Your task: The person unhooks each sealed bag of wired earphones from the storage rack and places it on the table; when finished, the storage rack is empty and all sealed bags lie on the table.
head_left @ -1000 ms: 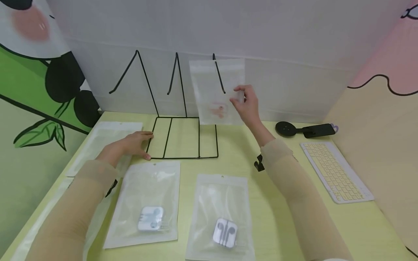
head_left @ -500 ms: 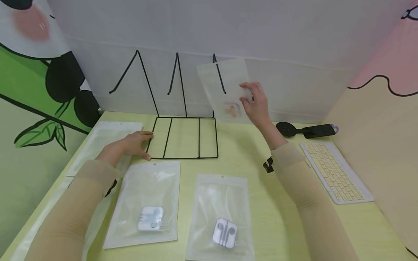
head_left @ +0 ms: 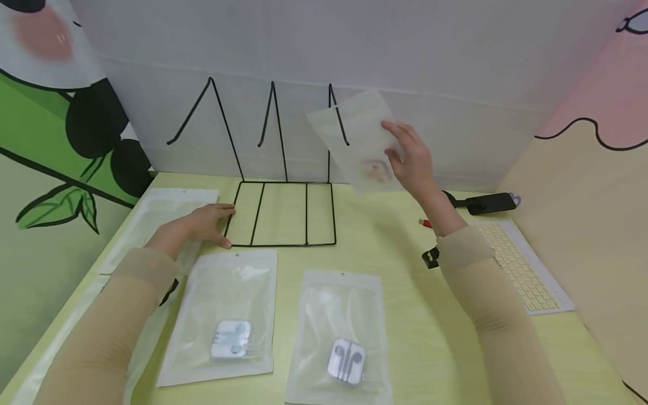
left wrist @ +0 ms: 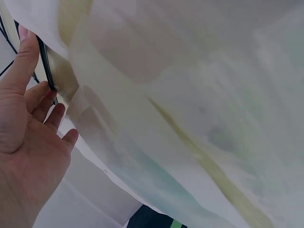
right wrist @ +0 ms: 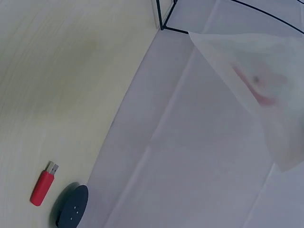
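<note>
A black wire display rack (head_left: pixel 306 214) with three upright hooks stands at the back of the table. On its right hook hangs a translucent zip bag (head_left: pixel 354 132), tilted with its lower end swung right; a small reddish item in it is blurred. My right hand (head_left: pixel 412 160) holds the bag's right edge; the right wrist view shows only the bag (right wrist: pixel 280 109). My left hand (head_left: pixel 205 221) rests at the left side of the rack's base, thumb near the front corner and fingertips at the wire. In the left wrist view the left hand (left wrist: pixel 35 123) has loosely bent fingers.
Two zip bags with earphones, a left bag (head_left: pixel 243 298) and a right bag (head_left: pixel 341 315), lie in front. More white bags (head_left: pixel 187 196) lie under the left forearm. At right are a keyboard (head_left: pixel 526 275), a black handled object (head_left: pixel 491 203) and a red USB stick (right wrist: pixel 42 189).
My right hand has moved right, and the hanging bag has tilted further, its lower end swinging right. The red USB stick has come into sight. My left hand stays at the rack.
</note>
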Demonstrator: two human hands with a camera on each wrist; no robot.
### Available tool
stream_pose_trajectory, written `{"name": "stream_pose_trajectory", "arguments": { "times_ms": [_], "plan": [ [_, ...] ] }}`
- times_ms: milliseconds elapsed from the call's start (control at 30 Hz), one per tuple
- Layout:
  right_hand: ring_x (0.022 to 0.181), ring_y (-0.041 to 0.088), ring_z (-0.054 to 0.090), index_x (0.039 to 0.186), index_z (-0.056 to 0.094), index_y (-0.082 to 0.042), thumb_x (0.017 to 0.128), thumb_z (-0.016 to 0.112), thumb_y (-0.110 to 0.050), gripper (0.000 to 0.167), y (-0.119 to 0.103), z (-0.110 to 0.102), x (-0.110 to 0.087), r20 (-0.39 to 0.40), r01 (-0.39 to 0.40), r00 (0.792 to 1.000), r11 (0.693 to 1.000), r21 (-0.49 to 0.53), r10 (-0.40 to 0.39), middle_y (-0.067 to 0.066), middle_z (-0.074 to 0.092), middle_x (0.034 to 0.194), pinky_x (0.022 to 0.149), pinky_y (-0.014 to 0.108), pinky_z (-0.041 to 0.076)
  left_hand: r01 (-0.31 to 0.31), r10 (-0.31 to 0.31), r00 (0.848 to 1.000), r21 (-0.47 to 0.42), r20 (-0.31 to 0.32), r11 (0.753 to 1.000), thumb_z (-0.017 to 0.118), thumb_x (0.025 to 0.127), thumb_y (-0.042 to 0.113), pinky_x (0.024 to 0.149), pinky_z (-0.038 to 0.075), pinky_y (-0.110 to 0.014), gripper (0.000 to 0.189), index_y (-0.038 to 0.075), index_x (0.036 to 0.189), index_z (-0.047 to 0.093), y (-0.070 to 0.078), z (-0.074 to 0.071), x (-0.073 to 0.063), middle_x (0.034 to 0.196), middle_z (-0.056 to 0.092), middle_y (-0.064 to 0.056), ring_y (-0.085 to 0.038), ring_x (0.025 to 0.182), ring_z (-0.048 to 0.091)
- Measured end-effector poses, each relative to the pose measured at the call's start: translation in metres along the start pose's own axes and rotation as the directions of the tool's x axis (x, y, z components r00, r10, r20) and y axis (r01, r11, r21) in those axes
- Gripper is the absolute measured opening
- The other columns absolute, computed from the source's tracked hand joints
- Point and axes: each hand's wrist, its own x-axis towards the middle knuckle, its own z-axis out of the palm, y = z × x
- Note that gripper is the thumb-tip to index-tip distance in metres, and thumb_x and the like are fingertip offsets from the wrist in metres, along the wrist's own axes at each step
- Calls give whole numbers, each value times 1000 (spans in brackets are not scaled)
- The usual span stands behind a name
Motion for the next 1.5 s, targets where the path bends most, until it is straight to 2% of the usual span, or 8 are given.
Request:
{"name": "stream_pose_trajectory", "arguments": {
  "times_ms": [133,367,500,633,967,1200,1500],
  "plan": [
    [109,30,59,127,58,-5,84,66,6,45,-4,-11,0,19,13,1000,1000,-24,-12,16,59,121,51,33,40,-6,6,1000,-5,-2,1000,78,69,50,107,22,-62,105,-4,145,29,1,-1,0,151,22,-27,-50,135,19],
    [108,29,59,129,56,-6,86,62,6,44,-7,-25,1,92,48,995,998,-47,-43,14,57,125,49,29,33,-6,6,1000,-11,8,1000,79,70,47,106,23,-62,104,-5,144,29,3,1,-2,150,22,-28,-51,134,20],
    [84,29,64,127,58,-6,86,62,6,43,-11,-31,3,86,88,993,993,-73,-81,15,59,123,46,29,28,1,-1,1000,-12,11,1000,78,70,48,106,23,-62,104,-5,144,29,3,2,-3,150,22,-28,-51,135,20],
    [63,28,59,126,60,-8,86,64,3,42,-15,-40,3,91,113,990,989,-100,-104,14,60,122,44,30,26,-1,1,1000,-4,9,1000,78,70,49,106,23,-63,104,-5,144,30,4,1,-3,150,22,-28,-51,135,20],
    [82,29,63,128,58,-8,84,63,6,46,-23,-59,-2,134,151,981,986,-71,-140,14,60,123,46,29,26,-12,12,1000,2,10,1000,78,70,49,106,23,-63,104,-5,144,29,3,-1,-1,150,22,-28,-51,134,20],
    [104,29,61,127,59,-7,81,61,11,49,-32,-70,-1,147,173,975,984,-32,-167,14,61,121,49,29,29,-9,9,1000,1,7,1000,78,69,50,106,23,-63,105,-5,145,29,0,1,0,150,22,-28,-51,134,20],
    [102,27,61,127,59,-7,76,64,17,56,-46,-85,1,171,198,964,979,40,-202,13,62,119,55,22,29,-14,14,1000,-16,1,1000,78,71,47,106,22,-64,104,-5,145,28,3,1,-2,150,20,-28,-51,135,18]
  ]
}}
